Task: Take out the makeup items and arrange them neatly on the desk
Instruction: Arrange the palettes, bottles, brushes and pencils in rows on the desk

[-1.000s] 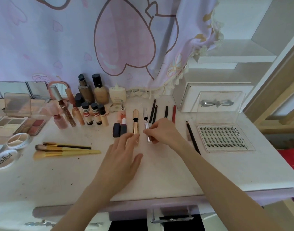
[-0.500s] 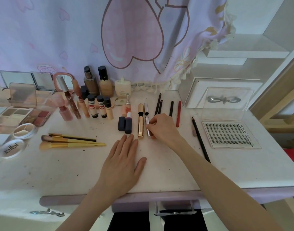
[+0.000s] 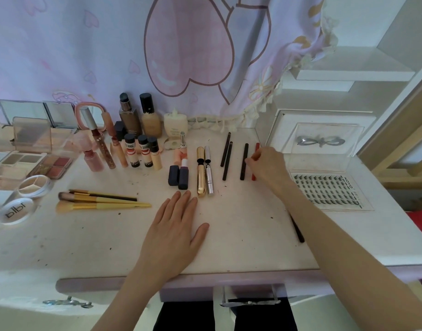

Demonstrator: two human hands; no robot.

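Two hands are out over the counter (image 3: pixel 241 247) right now. Left hand (image 3: pixel 174 231) lies flat, palm down, fingers straight and spread, near the front edge, fingertips just short of the gold tube (image 3: pixel 201 172) and the slim silver tube (image 3: pixel 209 173) lying side by side. Right hand (image 3: pixel 267 164) reaches further back, fingers curled and pinching the red pencil (image 3: pixel 255 163), which lies on the counter at the right end of a row of sticks. Just left of it is a black pencil (image 3: pixel 244 161), then two thinner dark pencils (image 3: pixel 226 158) close together, all running front to back. Another dark pencil (image 3: pixel 297 231) peeks out from under the right forearm, well apart from that row.

Left of the gold tube, an open lipstick (image 3: pixel 183 174) and its dark cap (image 3: pixel 173 175) sit touching. Behind them, three small black-capped bottles (image 3: pixel 143 152) stand in a line, with two tall foundation bottles (image 3: pixel 139 118) further back against the curtain (image 3: pixel 109 56). Over on the left, three yellow-handled brushes (image 3: pixel 97 201) lie together, bristles pointing left, with eyeshadow palettes (image 3: pixel 38 161) and round compacts (image 3: pixel 16 210) beyond them. On the right, a clear lash tray (image 3: pixel 324 187) sits flat beside the right wrist.
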